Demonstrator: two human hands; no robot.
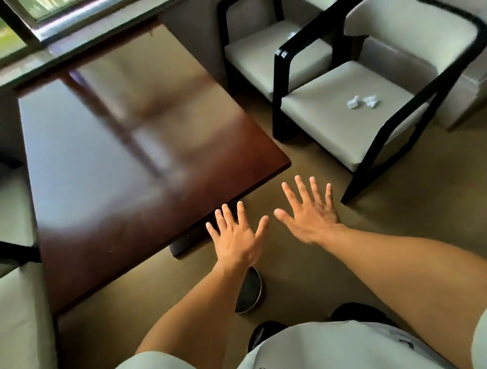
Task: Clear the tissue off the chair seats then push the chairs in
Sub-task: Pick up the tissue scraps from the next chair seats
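Observation:
Two crumpled white tissue balls (363,101) lie on the seat of the nearer white armchair (331,125), which stands pulled out to the right of the dark wooden table (121,146). Behind it, the farther armchair (260,54) holds another bit of tissue (292,34) near its black armrest. My left hand (238,239) and my right hand (311,215) are both stretched out in front of me above the floor, fingers spread, holding nothing. Both hands are well short of the chairs.
Two more white chairs (5,317) sit along the table's left side. A dark round bin (249,291) stands on the floor just below my left wrist. A window sill (85,40) runs behind the table, and a wall corner stands at the right.

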